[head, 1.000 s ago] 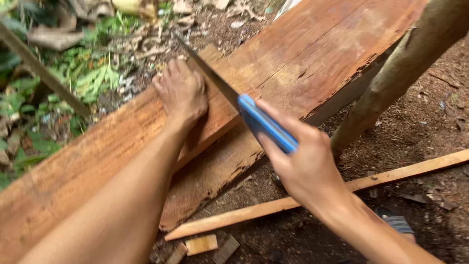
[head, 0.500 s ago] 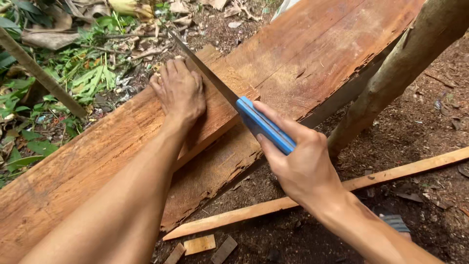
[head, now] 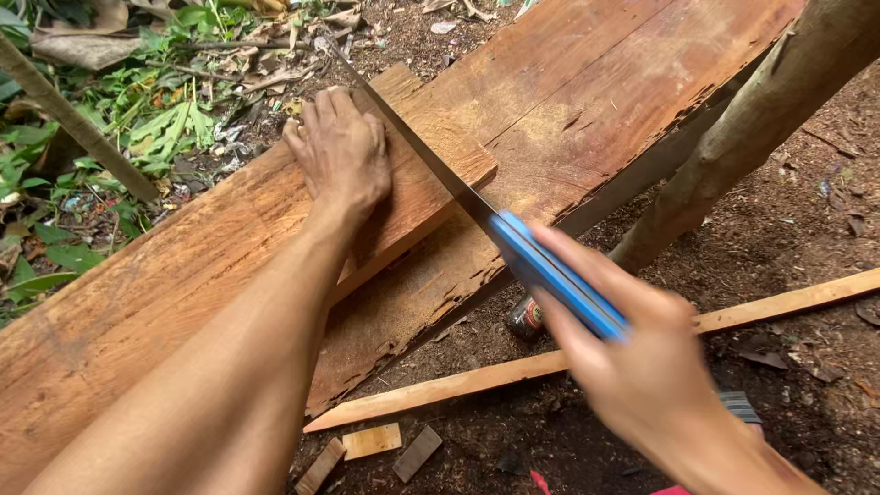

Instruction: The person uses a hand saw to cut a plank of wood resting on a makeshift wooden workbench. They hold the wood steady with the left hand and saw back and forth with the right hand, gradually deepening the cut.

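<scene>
Head view: wide reddish plank lies across the log support, shorter board on top. Left hand flat, pinning the board. Right hand, fist around the blue handle, has pulled the saw back since half a second ago; mid-stroke.

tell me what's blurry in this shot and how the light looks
Head view: the right hand and blue saw handle are smeared by motion blur; the left hand, flat on the reddish plank, is sharp; light is soft and even, no glare, only faint shadow under the plank.
</scene>
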